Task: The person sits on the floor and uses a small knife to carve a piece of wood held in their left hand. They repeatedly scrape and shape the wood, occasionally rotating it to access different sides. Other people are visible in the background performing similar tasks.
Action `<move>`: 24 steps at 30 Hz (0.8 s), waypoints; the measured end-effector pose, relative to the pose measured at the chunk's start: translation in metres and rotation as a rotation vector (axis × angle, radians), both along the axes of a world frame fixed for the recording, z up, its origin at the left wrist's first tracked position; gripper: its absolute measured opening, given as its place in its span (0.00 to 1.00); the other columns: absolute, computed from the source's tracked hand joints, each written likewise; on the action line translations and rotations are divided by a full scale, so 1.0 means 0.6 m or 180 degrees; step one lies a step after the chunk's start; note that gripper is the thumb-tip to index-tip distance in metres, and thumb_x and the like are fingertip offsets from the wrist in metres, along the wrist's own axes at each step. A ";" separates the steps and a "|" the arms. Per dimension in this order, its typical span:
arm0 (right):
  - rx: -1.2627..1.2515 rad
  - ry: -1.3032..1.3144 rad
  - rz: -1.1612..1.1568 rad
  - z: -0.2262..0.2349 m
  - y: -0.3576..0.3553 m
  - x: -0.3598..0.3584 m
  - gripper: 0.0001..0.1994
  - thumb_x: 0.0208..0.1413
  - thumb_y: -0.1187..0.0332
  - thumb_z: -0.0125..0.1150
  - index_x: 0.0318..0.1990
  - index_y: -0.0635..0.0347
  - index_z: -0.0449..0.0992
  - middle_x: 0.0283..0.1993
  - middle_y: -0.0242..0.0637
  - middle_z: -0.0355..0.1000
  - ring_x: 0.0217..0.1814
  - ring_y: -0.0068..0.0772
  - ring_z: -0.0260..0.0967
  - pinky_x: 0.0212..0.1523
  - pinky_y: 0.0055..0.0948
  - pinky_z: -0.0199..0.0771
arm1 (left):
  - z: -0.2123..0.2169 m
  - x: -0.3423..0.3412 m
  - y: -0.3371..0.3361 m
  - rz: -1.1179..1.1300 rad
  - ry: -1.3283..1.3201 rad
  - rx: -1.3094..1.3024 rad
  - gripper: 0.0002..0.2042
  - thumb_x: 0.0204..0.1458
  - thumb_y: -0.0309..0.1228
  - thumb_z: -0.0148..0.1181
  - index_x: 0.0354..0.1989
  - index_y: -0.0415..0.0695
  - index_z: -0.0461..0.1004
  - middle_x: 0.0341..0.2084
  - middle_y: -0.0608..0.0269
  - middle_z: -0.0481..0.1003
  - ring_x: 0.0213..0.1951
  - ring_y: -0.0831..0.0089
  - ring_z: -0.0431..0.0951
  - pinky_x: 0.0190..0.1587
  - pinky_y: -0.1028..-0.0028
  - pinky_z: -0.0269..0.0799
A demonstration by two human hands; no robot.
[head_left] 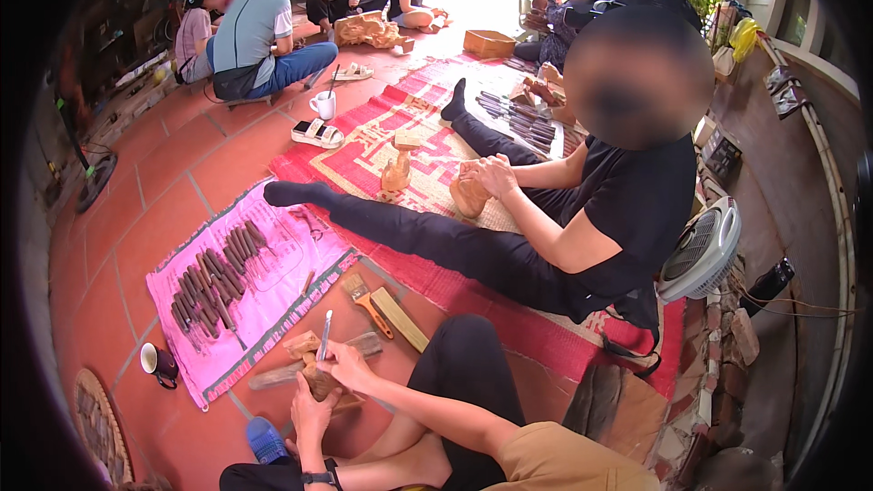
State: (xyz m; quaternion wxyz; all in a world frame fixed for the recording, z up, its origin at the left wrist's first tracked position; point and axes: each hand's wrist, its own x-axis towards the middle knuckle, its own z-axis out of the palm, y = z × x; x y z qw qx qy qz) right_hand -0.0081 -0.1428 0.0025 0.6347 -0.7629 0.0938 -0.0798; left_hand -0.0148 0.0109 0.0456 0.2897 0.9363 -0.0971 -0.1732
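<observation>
Low in the view, my left hand grips a small brown wood carving from below and the side. My right hand is closed around a slender carving chisel, its pale metal length sticking up beside the carving. Part of the carving is hidden behind my fingers. Under and behind it lie rough wood pieces on the tiles. Just beyond are a flat brush with an orange handle and a long yellowish block.
Several dark-handled chisels lie on a pink cloth to the left. A mug and a blue slipper are nearby. Across from me, a person on a red mat handles another carving. Other people sit farther back.
</observation>
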 end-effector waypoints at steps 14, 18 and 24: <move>-0.0445 -0.0168 0.0460 0.023 0.015 -0.011 0.07 0.50 0.75 0.63 0.35 0.62 0.72 0.26 0.40 0.72 0.30 0.38 0.72 0.33 0.38 0.69 | -0.005 0.002 0.007 -0.0049 -0.0009 0.0017 0.54 0.41 0.56 0.69 0.68 0.29 0.51 0.52 0.34 0.72 0.54 0.42 0.73 0.54 0.55 0.69; -0.0372 -0.0249 0.0152 0.028 -0.003 0.015 0.08 0.50 0.74 0.63 0.37 0.62 0.72 0.27 0.41 0.72 0.30 0.41 0.72 0.33 0.39 0.69 | -0.014 0.001 0.007 -0.0075 -0.0238 -0.0039 0.53 0.41 0.53 0.71 0.67 0.26 0.52 0.50 0.32 0.72 0.51 0.40 0.75 0.52 0.53 0.71; -0.0534 -0.0251 0.0640 0.021 0.023 -0.002 0.10 0.52 0.74 0.64 0.42 0.59 0.74 0.28 0.42 0.73 0.32 0.42 0.73 0.34 0.39 0.70 | -0.009 0.002 0.014 -0.0072 -0.0095 -0.0162 0.52 0.40 0.48 0.73 0.67 0.26 0.52 0.50 0.33 0.72 0.50 0.40 0.75 0.51 0.54 0.72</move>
